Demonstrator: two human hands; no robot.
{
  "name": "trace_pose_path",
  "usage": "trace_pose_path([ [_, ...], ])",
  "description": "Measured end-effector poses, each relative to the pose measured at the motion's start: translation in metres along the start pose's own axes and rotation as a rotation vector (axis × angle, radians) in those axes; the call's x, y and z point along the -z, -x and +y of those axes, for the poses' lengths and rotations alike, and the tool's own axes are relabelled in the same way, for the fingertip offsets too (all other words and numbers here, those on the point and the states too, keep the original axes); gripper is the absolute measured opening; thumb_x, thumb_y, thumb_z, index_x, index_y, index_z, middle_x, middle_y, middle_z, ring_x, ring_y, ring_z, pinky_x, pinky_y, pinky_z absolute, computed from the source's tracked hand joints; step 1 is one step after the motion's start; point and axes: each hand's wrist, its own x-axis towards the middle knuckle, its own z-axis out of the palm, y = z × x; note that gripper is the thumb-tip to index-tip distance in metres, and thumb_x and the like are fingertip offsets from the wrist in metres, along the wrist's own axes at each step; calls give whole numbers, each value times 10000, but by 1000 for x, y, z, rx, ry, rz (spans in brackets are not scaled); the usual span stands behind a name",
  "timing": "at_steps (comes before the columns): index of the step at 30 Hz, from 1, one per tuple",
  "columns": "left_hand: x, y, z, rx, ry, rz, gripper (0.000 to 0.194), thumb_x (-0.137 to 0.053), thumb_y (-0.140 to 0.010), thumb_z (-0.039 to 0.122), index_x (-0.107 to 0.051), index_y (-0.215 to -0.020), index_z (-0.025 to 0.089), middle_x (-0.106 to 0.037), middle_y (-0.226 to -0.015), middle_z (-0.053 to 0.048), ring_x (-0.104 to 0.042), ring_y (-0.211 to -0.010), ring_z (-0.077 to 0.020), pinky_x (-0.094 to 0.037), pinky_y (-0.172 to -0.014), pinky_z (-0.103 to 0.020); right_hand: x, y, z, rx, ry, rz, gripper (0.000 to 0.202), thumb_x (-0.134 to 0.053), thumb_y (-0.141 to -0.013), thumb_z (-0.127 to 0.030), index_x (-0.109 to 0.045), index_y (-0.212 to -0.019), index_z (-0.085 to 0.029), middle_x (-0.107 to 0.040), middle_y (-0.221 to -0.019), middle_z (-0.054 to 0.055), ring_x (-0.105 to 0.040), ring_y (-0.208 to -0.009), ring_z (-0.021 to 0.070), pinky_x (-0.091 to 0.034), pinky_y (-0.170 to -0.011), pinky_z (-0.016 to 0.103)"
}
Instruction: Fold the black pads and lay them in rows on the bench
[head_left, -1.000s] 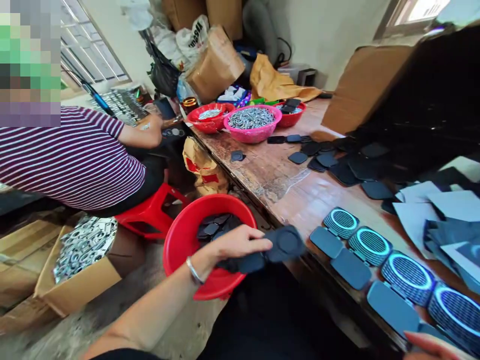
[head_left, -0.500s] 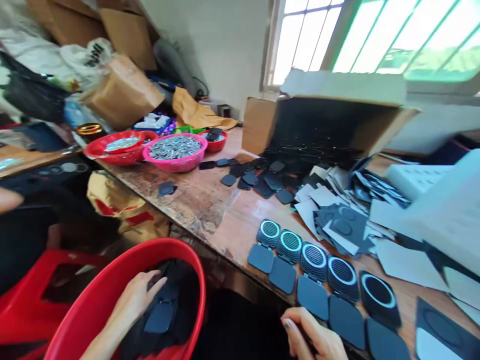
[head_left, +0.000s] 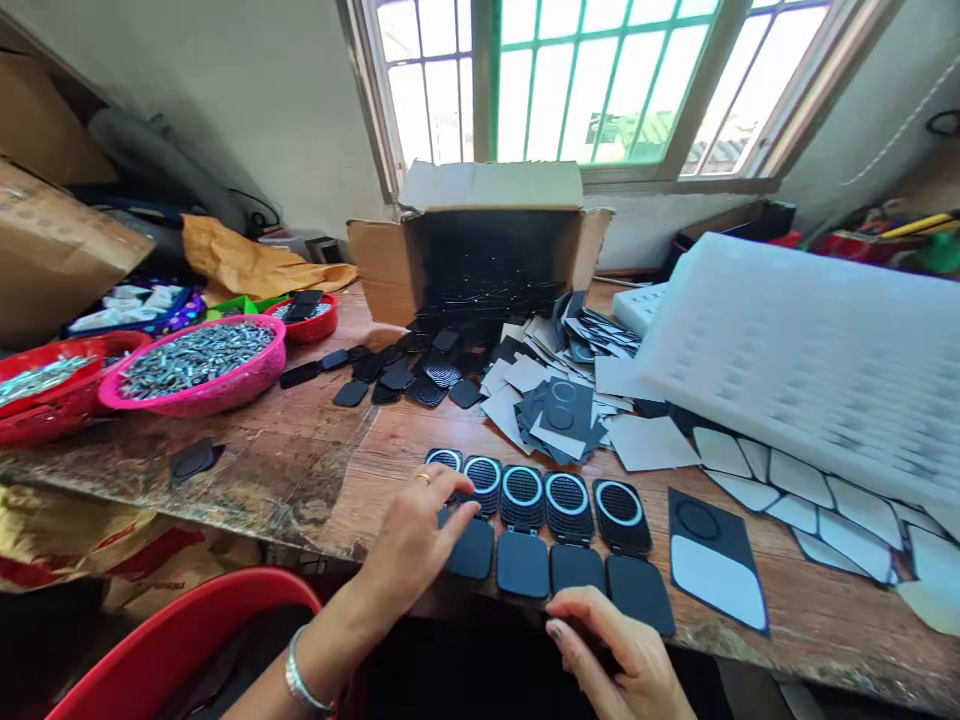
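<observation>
A row of several hinged black holders, each with a square flap folded out toward me and a white ring on its ribbed face, lies along the table's front edge; one ringed holder (head_left: 568,505) is near the middle. My left hand (head_left: 411,535) is over the row's left end, thumb and forefinger apart, covering part of the leftmost holders. No object shows between its fingers. My right hand (head_left: 619,655) is at the table edge, just in front of the flaps (head_left: 637,592). Its fingers are curled, thumb close to forefinger; whatever may be inside is hidden.
A red tub (head_left: 187,625) stands below the table at left. Pink basket (head_left: 195,370) with small metal parts stands on the table (head_left: 285,455). Loose black pieces, a cardboard box (head_left: 379,270), grey-and-white cards (head_left: 626,440) and a white foam tray (head_left: 795,370) lie farther back.
My left hand has come out of the red tub and moved right, over the row of holders. The view has turned right. My right hand keeps its curled shape.
</observation>
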Motion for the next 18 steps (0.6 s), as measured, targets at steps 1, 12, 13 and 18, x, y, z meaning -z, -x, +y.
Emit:
trace_pose_path([
  [1,-9,-8,7,-35,-2,-25,60,-607,-894,203,-648,-939,206,-667,-949,-41,-624,-937,-216,-490,-829,-333,10,1,3,-15,10,16,88,-531,-974,-280,-608,-980,-238,-652,-744,-21,-604,-551,100,-474,-535,156],
  [12,-75,-137,48,-110,-184,-167,37,-690,-845,176,-662,-870,177,-676,-911,-62,-618,-955,-230,-485,-891,-372,45,25,24,-36,16,191,52,-584,-940,-236,-628,-966,-245,-688,-774,-26,-662,-608,97,-513,-603,125],
  [13,-76,-140,52,-119,-182,-172,35,-684,-850,179,-661,-877,177,-678,-911,-60,-618,-950,-225,-484,-895,-370,48,26,25,-17,24,201,61,-589,-935,-222,-628,-978,-242,-698,-793,-19,-675,-635,100,-518,-623,123],
  [18,-56,-114,87,-208,-89,-222,89,-619,-890,217,-672,-827,183,-688,-866,-53,-615,-890,-222,-496,-863,-384,68,31,31,-13,68,298,96,-599,-922,-183,-626,-1000,-231,-710,-834,-8,-695,-698,104,-527,-674,124],
])
